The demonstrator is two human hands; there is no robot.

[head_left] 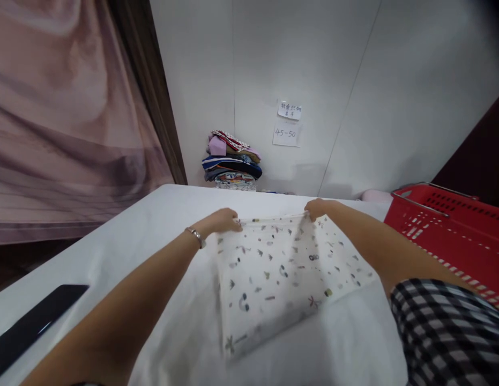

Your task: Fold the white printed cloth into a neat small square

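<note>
A white cloth with small printed figures (269,268) is spread between my two hands at the middle of the view, its near edge hanging over white fabric. My left hand (227,220), with a bracelet at the wrist, is closed on the cloth's far left corner. Further right, my right hand (315,208) grips the far edge, and part of the cloth extends to the right beyond it. The edge between both hands is stretched nearly straight.
Folded clothes (233,161) are stacked at the back of the white table (153,220). A red basket (454,230) stands at the right. A black flat object (36,321) lies at the left. Paper notes (287,133) hang on the wall; a pink curtain (64,118) hangs left.
</note>
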